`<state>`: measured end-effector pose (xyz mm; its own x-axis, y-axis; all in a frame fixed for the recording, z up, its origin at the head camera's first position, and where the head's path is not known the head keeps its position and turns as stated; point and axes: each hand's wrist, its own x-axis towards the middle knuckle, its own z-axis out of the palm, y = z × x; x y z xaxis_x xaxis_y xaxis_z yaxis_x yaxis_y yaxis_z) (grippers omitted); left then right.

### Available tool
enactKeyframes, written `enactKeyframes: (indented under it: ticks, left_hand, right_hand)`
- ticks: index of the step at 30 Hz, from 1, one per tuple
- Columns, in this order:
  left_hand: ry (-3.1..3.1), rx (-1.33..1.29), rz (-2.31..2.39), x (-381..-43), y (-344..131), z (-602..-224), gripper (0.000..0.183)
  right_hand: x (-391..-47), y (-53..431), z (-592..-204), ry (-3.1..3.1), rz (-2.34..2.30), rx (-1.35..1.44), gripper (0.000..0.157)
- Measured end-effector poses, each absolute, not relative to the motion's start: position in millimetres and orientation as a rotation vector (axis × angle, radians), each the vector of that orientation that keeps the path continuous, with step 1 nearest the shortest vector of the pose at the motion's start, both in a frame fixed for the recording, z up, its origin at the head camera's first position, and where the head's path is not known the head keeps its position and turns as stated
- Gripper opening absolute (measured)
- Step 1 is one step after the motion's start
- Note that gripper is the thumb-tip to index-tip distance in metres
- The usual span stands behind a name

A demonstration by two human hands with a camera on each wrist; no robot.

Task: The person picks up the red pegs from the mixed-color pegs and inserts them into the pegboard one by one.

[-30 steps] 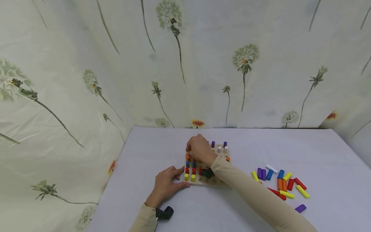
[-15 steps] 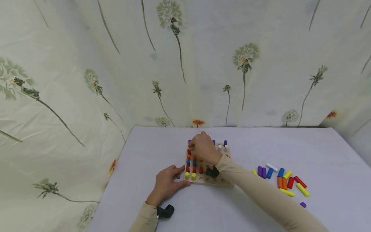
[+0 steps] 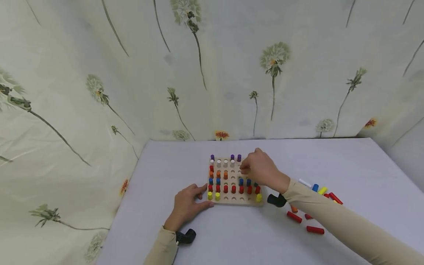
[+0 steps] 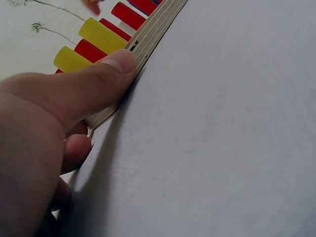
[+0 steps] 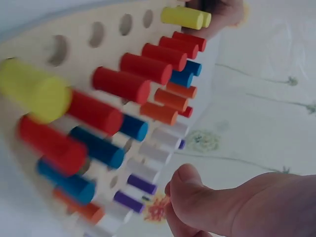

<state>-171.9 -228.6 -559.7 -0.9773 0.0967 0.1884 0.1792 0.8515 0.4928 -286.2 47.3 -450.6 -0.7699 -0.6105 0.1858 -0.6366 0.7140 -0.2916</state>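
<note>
My left hand (image 3: pixel 187 204) grips the near left corner of a wooden pegboard (image 3: pixel 233 202), thumb along its front edge. In the left wrist view, the thumb (image 4: pixel 106 74) lies against the layered edge beside upright yellow pegs (image 4: pixel 101 34). My right hand (image 3: pixel 263 169) hovers over the board's far right part, fingers loosely bent. No peg shows between the thumb and fingers in the right wrist view, though the fingertips are partly hidden. Red pegs (image 5: pixel 121 85) fill a row; blue, orange, white and purple pegs (image 5: pixel 142 184) stand in rows behind.
Loose pegs lie on the white table to the right, among them a red peg (image 3: pixel 315 230) and a white peg (image 3: pixel 304 183); the right forearm covers some. A black wrist camera (image 3: pixel 185 236) sits on the left wrist. A flowered cloth (image 3: pixel 232 73) hangs behind.
My right hand has moved right from the board's far left, uncovering white, orange and red pegs there. The left hand keeps hold of the corner. The head view has shifted slightly.
</note>
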Motion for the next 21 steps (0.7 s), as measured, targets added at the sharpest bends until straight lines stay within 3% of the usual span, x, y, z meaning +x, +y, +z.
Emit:
enactKeyframes:
  ticks: [7, 13, 21]
  left_hand:
    - [-2.860, -0.235, -0.783, -174.3, -225.5, -556.5, 0.069]
    - [-2.876, -0.207, -0.779, -174.7, -227.0, -558.3, 0.070]
    - [-2.877, -0.177, -0.830, -170.6, -226.5, -560.3, 0.069]
  right_hand:
    - [-262.3, 112.3, -443.6, -3.024, 0.559, 0.975, 0.008]
    - [-234.1, 156.8, -460.5, -3.103, 0.577, 0.929, 0.018]
    - [-207.6, 187.5, -485.6, -3.146, 0.512, 0.895, 0.019]
